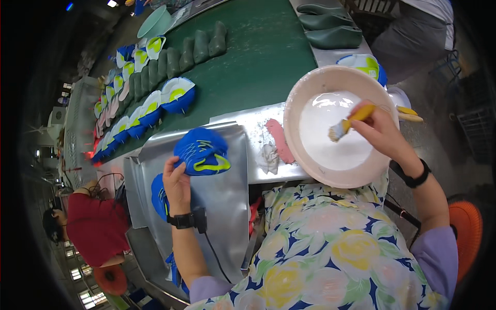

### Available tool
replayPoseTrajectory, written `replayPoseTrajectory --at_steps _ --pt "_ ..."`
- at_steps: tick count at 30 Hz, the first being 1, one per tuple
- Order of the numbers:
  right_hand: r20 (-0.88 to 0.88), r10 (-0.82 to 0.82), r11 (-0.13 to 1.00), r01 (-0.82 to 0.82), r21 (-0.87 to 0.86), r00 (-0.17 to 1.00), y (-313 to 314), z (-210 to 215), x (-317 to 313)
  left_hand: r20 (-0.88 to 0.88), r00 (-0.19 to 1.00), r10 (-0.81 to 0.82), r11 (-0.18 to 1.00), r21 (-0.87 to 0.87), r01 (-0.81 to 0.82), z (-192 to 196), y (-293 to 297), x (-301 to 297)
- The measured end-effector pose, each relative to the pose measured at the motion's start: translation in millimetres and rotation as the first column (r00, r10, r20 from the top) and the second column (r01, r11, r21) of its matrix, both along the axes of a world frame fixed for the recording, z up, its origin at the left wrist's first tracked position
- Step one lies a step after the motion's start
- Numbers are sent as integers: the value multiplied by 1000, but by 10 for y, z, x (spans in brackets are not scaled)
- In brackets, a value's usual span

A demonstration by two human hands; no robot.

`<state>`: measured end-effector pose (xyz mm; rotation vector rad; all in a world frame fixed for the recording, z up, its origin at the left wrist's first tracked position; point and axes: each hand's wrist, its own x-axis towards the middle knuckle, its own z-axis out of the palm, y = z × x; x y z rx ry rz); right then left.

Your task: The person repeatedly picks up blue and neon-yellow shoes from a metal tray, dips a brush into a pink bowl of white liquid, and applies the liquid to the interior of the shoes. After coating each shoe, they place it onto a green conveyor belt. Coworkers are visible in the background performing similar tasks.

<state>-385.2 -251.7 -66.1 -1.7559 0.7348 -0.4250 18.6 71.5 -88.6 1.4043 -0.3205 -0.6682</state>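
My left hand (177,187) grips the edge of a blue shoe upper (200,147) with yellow-green trim, held above a metal tray (219,199). Another blue shoe upper (158,195) lies in the tray, partly hidden behind my left hand and wrist. Over a large pale pink basin (294,98), my right hand (385,133) is closed round a yellow-handled brush (359,115). White liquid (324,144) fills the lower part of the basin. The bristles point down at the liquid; whether they touch it I cannot tell.
Beside the basin lie a pink insole-shaped piece (279,139) and a crumpled grey-white lump (269,157). A green conveyor belt (253,67) carries rows of blue uppers (178,98) and dark shoe lasts (201,46). More lasts (333,37) stand at the far right. A person in red (98,227) is at left.
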Motion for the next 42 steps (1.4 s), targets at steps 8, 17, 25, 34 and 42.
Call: replayPoseTrajectory --at_steps 8,17,25,34,42 --pt "-218 308 858 -370 -357 926 142 -316 610 167 986 19 858 503 -102 -1089 459 -295" --pt "-271 466 769 -537 -348 842 243 -365 701 693 45 -719 693 711 122 -713 -406 -425" --pt "-88 197 855 -215 -471 976 -323 119 117 782 360 -508 861 448 242 109 -950 -84" --pt "287 210 938 -110 -328 935 -559 719 197 -425 641 -639 718 -30 696 596 -2031 -911" --pt "311 -25 947 123 -298 950 -704 581 12 -347 683 -643 764 -229 603 647 -2231 -1436"
